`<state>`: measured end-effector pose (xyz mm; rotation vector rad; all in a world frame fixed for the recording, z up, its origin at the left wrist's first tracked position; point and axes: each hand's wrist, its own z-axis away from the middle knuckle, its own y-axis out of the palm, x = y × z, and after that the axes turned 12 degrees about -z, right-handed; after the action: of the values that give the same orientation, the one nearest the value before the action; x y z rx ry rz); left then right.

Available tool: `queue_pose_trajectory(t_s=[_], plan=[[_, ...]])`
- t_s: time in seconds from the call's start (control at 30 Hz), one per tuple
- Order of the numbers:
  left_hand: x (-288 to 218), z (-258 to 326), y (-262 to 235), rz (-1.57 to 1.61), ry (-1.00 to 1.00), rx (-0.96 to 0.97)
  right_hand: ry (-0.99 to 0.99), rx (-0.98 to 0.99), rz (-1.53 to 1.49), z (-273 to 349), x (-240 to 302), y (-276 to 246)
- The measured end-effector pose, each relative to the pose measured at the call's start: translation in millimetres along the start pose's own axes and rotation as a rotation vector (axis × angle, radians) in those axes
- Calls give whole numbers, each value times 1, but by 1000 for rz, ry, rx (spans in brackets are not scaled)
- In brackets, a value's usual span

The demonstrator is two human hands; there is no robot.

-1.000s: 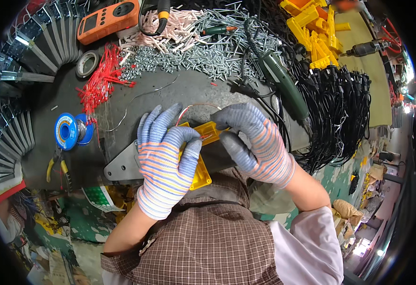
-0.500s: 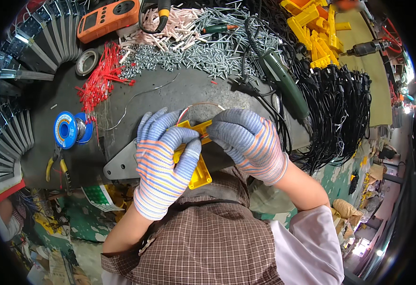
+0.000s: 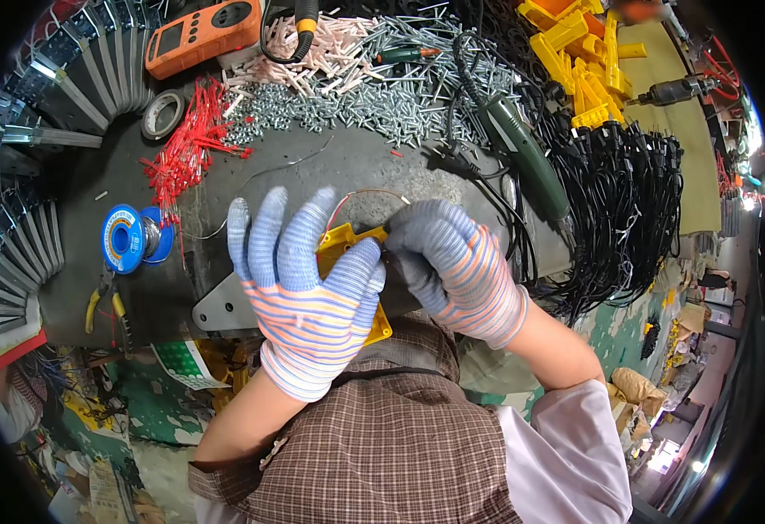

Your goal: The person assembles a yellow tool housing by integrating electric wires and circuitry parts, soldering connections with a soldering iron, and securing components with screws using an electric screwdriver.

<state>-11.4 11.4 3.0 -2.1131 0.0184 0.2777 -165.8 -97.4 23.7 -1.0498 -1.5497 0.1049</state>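
Observation:
A yellow plastic housing (image 3: 337, 237) lies tilted at the near edge of the table, partly hidden beneath my left hand. My left hand (image 3: 308, 288), in a striped knit glove, is over it with fingers spread upward; its thumb and forefinger point at my right fingertips. My gloved right hand (image 3: 456, 266) is curled into a pinch at the housing's right end, and what it grips is hidden by the fingers. From the housing a thin wire (image 3: 367, 191) arcs over to the right hand's knuckles. A grey metal plate with holes (image 3: 222, 307) lies left of the housing.
A solder spool (image 3: 121, 238), pliers (image 3: 118, 306), tape roll (image 3: 162, 115) and red leads (image 3: 188, 144) lie left. Behind are screws (image 3: 408, 96), pale sleeves (image 3: 330, 48) and an orange meter (image 3: 203, 37). Right are a green power tool (image 3: 522, 153), black cords (image 3: 614, 201) and yellow housings (image 3: 587, 70).
My left hand has opened: its fingers have lifted and spread away from the housing, uncovering more of its upper end. My right hand stays at the housing's right end, its fingers slightly shifted.

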Motion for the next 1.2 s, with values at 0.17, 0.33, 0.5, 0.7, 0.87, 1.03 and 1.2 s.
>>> queue_pose_trajectory(t_s=[0.17, 0.33, 0.5, 0.7, 0.87, 1.03, 1.2], plan=[[2, 3, 6, 163, -107, -3, 149, -134, -357, 2, 4, 4], [1, 5, 12, 367, -263, -19, -6, -227, -247, -7, 0, 21], [3, 3, 10, 436, -314, 5, 273, -285, -293, -9, 15, 26], [4, 3, 9, 440, -299, 17, 593, -118, -655, -15, 25, 10], [6, 3, 10, 388, -217, 13, 638, -49, -743, -16, 26, 3], [8, 3, 9, 353, -180, 34, 629, -22, -709, -17, 26, 2], [9, 1, 5, 265, -94, 32, 478, -52, -488, -16, 27, 2]])
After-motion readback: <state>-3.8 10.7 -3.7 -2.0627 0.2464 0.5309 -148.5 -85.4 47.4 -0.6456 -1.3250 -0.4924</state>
